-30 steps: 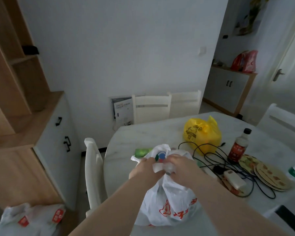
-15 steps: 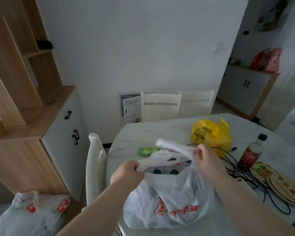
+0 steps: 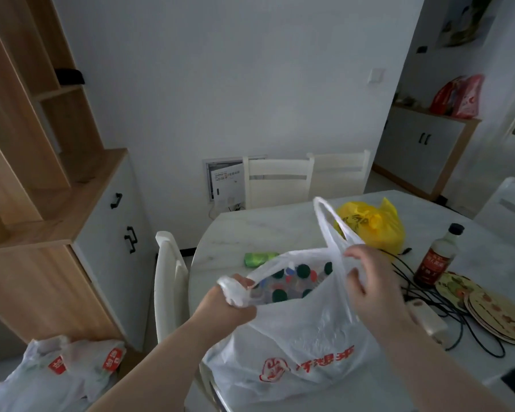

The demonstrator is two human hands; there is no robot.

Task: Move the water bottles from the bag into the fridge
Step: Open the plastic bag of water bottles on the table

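A white plastic bag [image 3: 298,346] with red print stands on the near edge of the marble table [image 3: 268,230]. Its mouth is spread wide, and inside I see several water bottles [image 3: 289,283] upright, with dark green caps. My left hand [image 3: 226,301] grips the bag's left handle, bunched in its fist. My right hand [image 3: 369,281] holds the right handle, which loops up above it. No fridge is in view.
A yellow bag [image 3: 372,224], a green packet [image 3: 259,258], a sauce bottle [image 3: 436,257], black cables with a white adapter [image 3: 425,319] and stacked plates [image 3: 494,310] share the table. White chairs [image 3: 168,286] surround it. A wooden cabinet [image 3: 72,248] stands left, with white bags [image 3: 57,373] on the floor.
The two hands started together at the bag's knotted top, then pulled the handles apart. The mouth has spread wider, showing the bottle caps inside.
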